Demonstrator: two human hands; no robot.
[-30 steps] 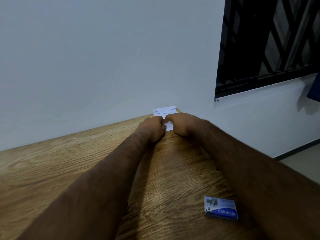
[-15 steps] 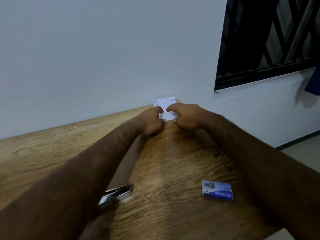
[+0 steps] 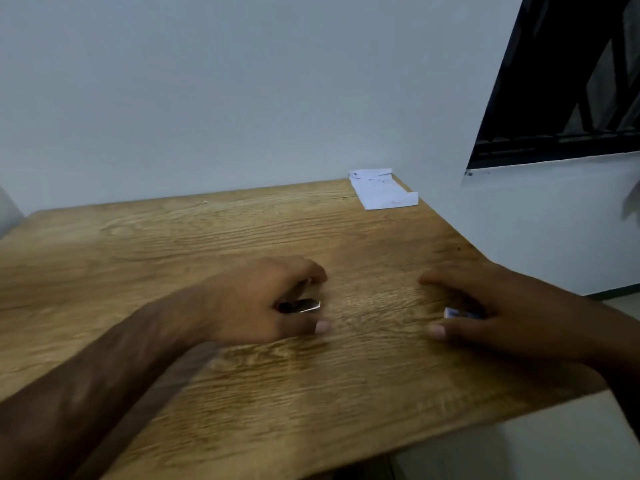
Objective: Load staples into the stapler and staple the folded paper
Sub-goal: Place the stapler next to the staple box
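**Two hands low over the desk, one on the stapler, one on the staple box**

Two bare hands were down on the light-brown wood-grain table [image 3: 242,393] at this moment, and both showed motion blur. Your left hand [image 3: 263,306] curved over the small shiny metal stapler [image 3: 300,305], with the fingers arched above it and the thumb lying on the wood in front of it. Only the stapler's silver front end showed between fingers and thumb. I cannot tell whether you had gripped it or merely cupped it.

Your right hand [image 3: 502,313] covered the small blue cardboard box of staples [image 3: 459,313] in the same way. Its fingers reached over the far side and the thumb rested on the table on the near side. Just a blue and white corner of the box peeked out under the palm, so a firm hold cannot be told here either.

The folded white sheet of paper [image 3: 382,192] lay flat at the far right corner of the table, close against the pale grey wall [image 3: 242,98] and well apart from both hands. A dark barred window [image 3: 571,81] stood at the upper right.
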